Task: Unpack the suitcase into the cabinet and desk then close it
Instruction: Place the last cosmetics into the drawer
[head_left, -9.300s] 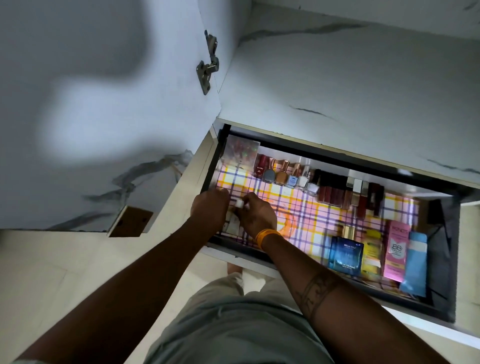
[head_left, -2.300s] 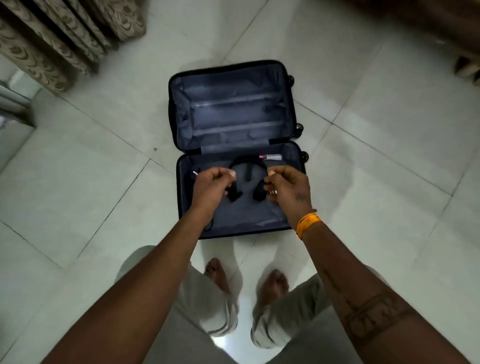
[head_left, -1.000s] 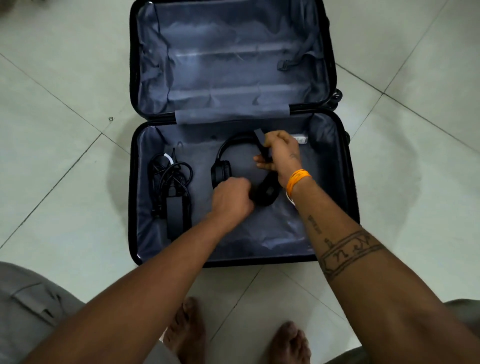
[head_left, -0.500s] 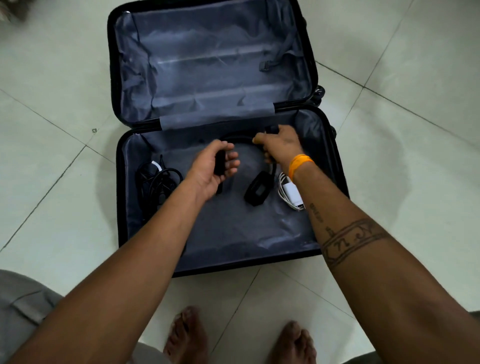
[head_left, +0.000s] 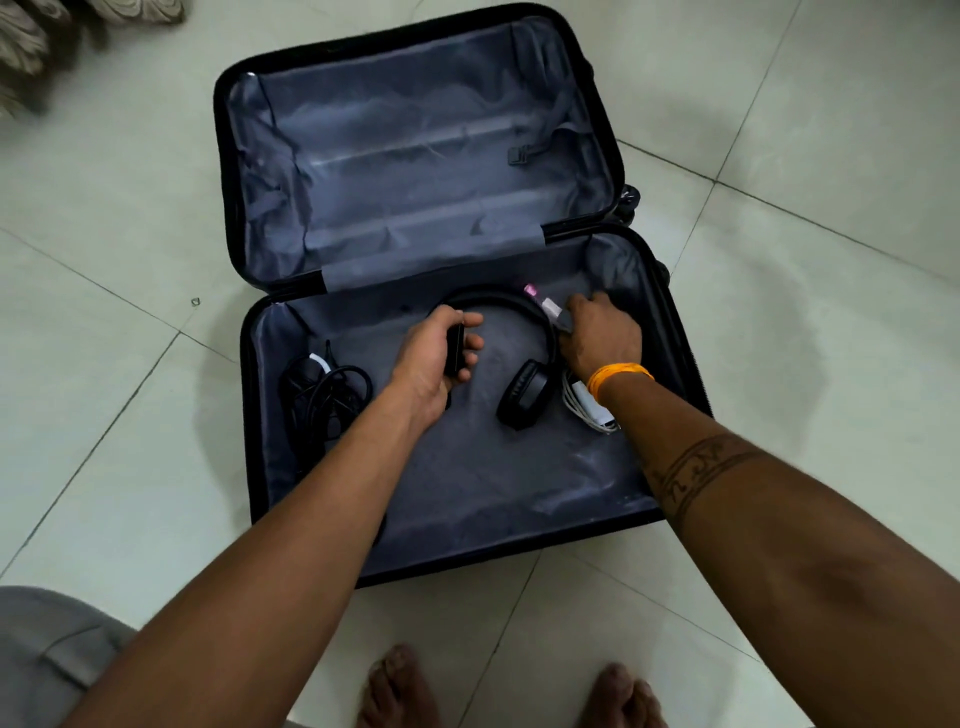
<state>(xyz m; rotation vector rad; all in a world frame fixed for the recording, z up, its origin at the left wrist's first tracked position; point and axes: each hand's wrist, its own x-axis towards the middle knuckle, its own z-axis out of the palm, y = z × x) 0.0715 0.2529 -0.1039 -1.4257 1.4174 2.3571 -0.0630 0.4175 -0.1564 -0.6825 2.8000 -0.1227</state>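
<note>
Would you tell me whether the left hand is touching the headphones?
Touching: the head view shows the left hand curled round one earcup of the headphones.

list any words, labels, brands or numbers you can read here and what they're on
No text can be read.
Forearm tattoo: a band of script-like marks, not readable as words.
Headphones: no brand or label shows.
Small pink-capped tube by the right hand: any print is too small and blurred.
Suitcase lining: no tag or logo shows.
</note>
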